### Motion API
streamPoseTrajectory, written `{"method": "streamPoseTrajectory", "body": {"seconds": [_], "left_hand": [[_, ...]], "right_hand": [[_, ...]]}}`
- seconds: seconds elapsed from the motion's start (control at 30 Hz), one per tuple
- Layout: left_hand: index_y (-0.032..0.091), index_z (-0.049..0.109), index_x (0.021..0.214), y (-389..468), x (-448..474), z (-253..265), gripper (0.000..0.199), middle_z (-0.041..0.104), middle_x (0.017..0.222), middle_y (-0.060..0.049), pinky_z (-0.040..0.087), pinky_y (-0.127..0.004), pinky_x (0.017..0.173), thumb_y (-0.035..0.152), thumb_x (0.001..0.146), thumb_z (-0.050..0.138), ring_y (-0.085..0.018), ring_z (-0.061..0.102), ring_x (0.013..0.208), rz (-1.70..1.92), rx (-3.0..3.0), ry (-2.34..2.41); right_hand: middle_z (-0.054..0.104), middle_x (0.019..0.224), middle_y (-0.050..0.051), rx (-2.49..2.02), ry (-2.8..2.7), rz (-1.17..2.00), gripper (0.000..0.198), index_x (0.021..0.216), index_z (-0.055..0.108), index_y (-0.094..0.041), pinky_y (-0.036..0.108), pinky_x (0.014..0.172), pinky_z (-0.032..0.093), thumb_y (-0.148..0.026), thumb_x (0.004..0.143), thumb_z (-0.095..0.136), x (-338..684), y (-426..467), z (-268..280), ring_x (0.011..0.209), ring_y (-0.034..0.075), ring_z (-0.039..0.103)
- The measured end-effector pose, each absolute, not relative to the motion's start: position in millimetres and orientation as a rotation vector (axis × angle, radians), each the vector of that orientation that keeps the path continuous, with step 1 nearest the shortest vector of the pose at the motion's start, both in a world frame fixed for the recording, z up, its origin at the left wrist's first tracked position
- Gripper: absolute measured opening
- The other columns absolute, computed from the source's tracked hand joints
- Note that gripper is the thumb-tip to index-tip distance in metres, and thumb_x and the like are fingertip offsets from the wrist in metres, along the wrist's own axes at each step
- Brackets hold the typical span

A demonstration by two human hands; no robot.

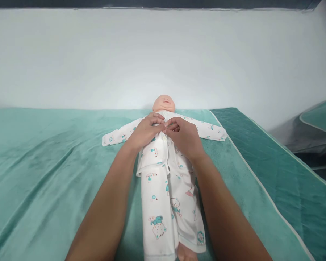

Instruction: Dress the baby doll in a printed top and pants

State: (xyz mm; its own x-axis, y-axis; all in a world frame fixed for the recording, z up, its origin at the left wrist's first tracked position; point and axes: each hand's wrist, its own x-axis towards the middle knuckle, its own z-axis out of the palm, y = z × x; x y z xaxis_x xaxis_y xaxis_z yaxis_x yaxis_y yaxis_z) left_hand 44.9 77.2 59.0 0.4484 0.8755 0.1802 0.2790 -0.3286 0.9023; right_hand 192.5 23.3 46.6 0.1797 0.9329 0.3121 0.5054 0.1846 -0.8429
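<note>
A baby doll point(163, 103) lies on its back, dressed in a white printed jacket point(152, 156) and matching trousers point(158, 203). Both sleeves stretch out to the sides. My left hand point(149, 127) and my right hand point(183, 134) meet over the upper chest, fingertips pinched at the jacket's front edge. A pale button point(164, 138) shows just below the fingers. Whatever small part lies between the fingertips is hidden. Lower down, the jacket front hangs apart over the trousers. One bare foot point(187, 253) pokes out of a trouser leg at the bottom.
A light green blanket point(57, 174) with some creases lies under the doll. Darker green cloth point(274, 159) shows along the right. Behind stands a white wall point(163, 54). At the far right is another green-covered surface point(322, 116) beside a dark gap.
</note>
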Motion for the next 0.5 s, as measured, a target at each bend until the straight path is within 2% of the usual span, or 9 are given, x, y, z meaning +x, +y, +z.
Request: {"method": "streamPoseTrajectory", "body": {"seconds": [0.13, 0.23, 0.33, 0.5], "left_hand": [[0.021, 0.067, 0.072, 78.5, 46.5, 55.9, 0.011, 0.059, 0.122, -0.003, 0.048, -0.035, 0.088, 0.025, 0.08, 0.06, -0.021, 0.058, 0.106, 0.889, 1.845, 0.991], [0.023, 0.066, 0.09, 79.0, 46.3, 53.3, 0.011, 0.062, 0.118, -0.003, 0.046, -0.035, 0.094, 0.025, 0.08, 0.061, -0.021, 0.057, 0.112, 0.938, 1.82, 0.98], [0.026, 0.066, 0.105, 79.0, 44.6, 51.5, 0.022, 0.062, 0.122, -0.003, 0.044, -0.034, 0.101, 0.027, 0.084, 0.061, -0.021, 0.055, 0.12, 0.967, 1.805, 0.923], [0.029, 0.074, 0.1, 76.8, 42.9, 50.2, 0.02, 0.058, 0.13, -0.002, 0.04, -0.034, 0.109, 0.033, 0.089, 0.058, -0.021, 0.052, 0.126, 0.967, 1.913, 0.914]], "right_hand": [[0.069, 0.077, -0.002, -1.476, -1.468, 0.55, 0.017, 0.094, 0.062, -0.024, 0.03, 0.068, 0.046, -0.022, 0.077, 0.065, 194.5, 21.5, 46.8, 0.07, 0.015, 0.06], [0.069, 0.082, -0.001, -1.533, -1.502, 0.514, 0.021, 0.099, 0.059, -0.023, 0.031, 0.068, 0.044, -0.023, 0.078, 0.063, 194.9, 17.3, 49.8, 0.073, 0.017, 0.06], [0.066, 0.082, 0.001, -1.662, -1.573, 0.398, 0.016, 0.091, 0.054, -0.023, 0.031, 0.065, 0.04, -0.027, 0.08, 0.064, 191.8, 7.6, 57.8, 0.073, 0.018, 0.059], [0.054, 0.068, 0.001, -2.003, -1.824, 0.26, 0.019, 0.072, 0.043, -0.023, 0.03, 0.056, 0.027, -0.029, 0.085, 0.056, 181.6, -12.8, 75.9, 0.059, 0.016, 0.044]]}}
